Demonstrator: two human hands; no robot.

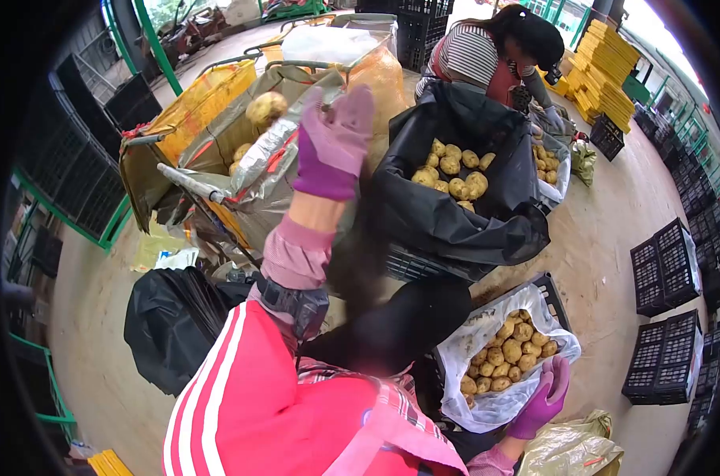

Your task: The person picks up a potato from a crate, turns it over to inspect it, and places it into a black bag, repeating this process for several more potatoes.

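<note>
Dressed in a bright pink-red jacket (296, 432) with white stripes (212, 404) down the left sleeve; finished with a dusty-pink cuff (296, 252) and dark band (296, 300); wearing pink-and-purple gloves (332, 147); showing some plaid cloth (408, 406) in front.

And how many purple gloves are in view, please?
2: one on the raised left hand, near a potato; the other on the right hand, at a white-lined crate.

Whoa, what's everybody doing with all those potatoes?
Someone is handling potatoes. Their open left hand is raised by a sack, and one potato looks to be in mid-air over the sack, apart from the hand. Their right hand is at the edge of a lined crate of potatoes. Another person leans down by more potatoes.
</note>
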